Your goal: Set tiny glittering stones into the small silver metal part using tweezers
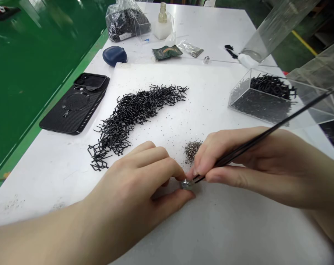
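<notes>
Between the thumb and fingertips of my left hand [139, 180] sits a small shiny metal piece [187, 184], held low over the white work surface [167, 224]. My right hand [238, 162] grips black tweezers [246, 147], whose tips point at that piece; whether they touch it I cannot tell. Just beyond the fingers lies a small heap of tiny metallic bits [192, 151], partly covered by my right hand. A long curved pile of short black bent pieces [136, 114] stretches across the surface to the left and behind.
At the right, a clear box [262, 95] holds more black pieces. A black phone [74, 103] and a dark blue rounded object [115, 56] lie on the left. Farther back are a bagged black heap [125, 22], a small bottle [162, 14], a green packet [167, 52] and a clear tube [277, 29].
</notes>
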A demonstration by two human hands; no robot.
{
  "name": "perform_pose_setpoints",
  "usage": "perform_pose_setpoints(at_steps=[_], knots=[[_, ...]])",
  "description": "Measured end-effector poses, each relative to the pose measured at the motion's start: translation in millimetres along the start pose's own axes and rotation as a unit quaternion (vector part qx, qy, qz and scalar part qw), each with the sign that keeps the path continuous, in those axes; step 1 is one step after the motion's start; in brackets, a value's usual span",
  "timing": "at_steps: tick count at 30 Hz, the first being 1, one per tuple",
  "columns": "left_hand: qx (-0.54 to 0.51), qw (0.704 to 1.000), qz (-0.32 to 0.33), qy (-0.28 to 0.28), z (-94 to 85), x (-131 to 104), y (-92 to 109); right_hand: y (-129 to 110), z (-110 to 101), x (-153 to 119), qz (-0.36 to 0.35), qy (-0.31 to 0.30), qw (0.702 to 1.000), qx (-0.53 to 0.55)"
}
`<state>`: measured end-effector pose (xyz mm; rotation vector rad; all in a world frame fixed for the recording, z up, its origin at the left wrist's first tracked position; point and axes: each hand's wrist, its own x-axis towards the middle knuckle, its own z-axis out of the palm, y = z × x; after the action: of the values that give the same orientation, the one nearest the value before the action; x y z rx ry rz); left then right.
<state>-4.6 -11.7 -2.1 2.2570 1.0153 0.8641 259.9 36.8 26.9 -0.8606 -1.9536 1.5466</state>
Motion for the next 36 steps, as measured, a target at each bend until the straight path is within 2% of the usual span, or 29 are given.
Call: perform_pose_setpoints(at_steps=[36], knots=[[-0.009, 1.000, 0.003, -0.004, -1.3, 1.7, -0.3, -0.6, -1.2, 1.7, -0.007, 0.006, 1.000, 0.014]])
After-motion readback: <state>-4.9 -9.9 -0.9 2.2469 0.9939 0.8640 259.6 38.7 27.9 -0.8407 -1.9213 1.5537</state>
